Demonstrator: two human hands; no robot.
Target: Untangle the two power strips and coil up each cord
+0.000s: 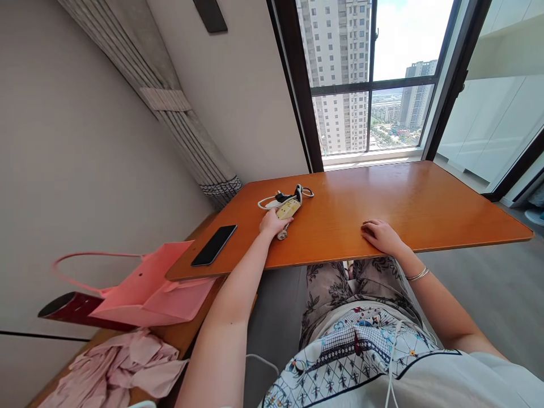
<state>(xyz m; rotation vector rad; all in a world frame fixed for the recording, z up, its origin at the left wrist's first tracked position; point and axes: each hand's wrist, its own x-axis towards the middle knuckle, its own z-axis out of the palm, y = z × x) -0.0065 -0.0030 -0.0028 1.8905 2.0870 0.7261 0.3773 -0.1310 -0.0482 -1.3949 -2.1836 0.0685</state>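
**Left hand at the near end of the power strip, right hand well off to the side**

At the lower left of the frame a pink paper carrier bag (pixel 157 283) leans beside the edge of the orange-brown wooden tabletop (pixel 403 192). A flat black phone (pixel 213 245) lies on the corner just above it.

Right of the phone, the left hand (pixel 274 222) reaches forward, fingers curled over the near end of a cream-yellow plastic power strip (pixel 289 208). Whether they truly grip it cannot be told.

The strip's long axis runs away from the person and slightly right, towards the window, and its white cord (pixel 264 200) is looped about the far end.

The right hand (pixel 382 235) lies palm down and loosely spread on bare wood in the centre-right of the frame. It holds nothing and sits well apart from the strip, so the left hand is much the nearer.
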